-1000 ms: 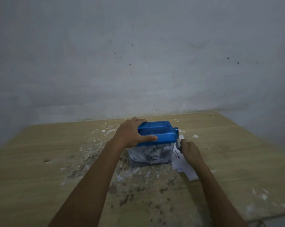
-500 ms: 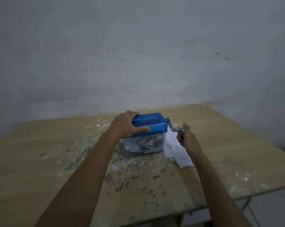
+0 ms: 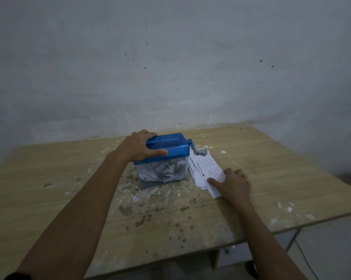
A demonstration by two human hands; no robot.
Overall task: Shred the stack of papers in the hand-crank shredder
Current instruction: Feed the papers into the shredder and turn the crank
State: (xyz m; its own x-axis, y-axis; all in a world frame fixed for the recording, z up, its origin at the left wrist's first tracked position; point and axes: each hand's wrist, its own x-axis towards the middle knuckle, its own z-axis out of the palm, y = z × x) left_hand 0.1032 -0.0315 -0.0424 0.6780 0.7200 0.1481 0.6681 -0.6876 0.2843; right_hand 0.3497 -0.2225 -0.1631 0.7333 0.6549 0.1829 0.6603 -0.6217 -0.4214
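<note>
A small hand-crank shredder (image 3: 170,147) with a blue lid and a clear bin full of paper scraps stands mid-table. My left hand (image 3: 139,146) grips the lid's left end, thumb along its front edge. The grey crank handle (image 3: 198,152) sticks out on the shredder's right side, with nothing touching it. Just right of the bin lies a fanned stack of white printed papers (image 3: 204,168). My right hand (image 3: 232,182) rests flat on the near end of that stack, fingers spread.
The wooden table (image 3: 271,168) is littered with paper flecks and dark stains around the shredder. A grey wall rises right behind the table's far edge. The near right table edge drops to a tiled floor (image 3: 332,249).
My right hand has let go of the crank handle and dropped onto the paper stack. My left hand has stayed on the lid. The view has tilted, showing more of the table's front edge.
</note>
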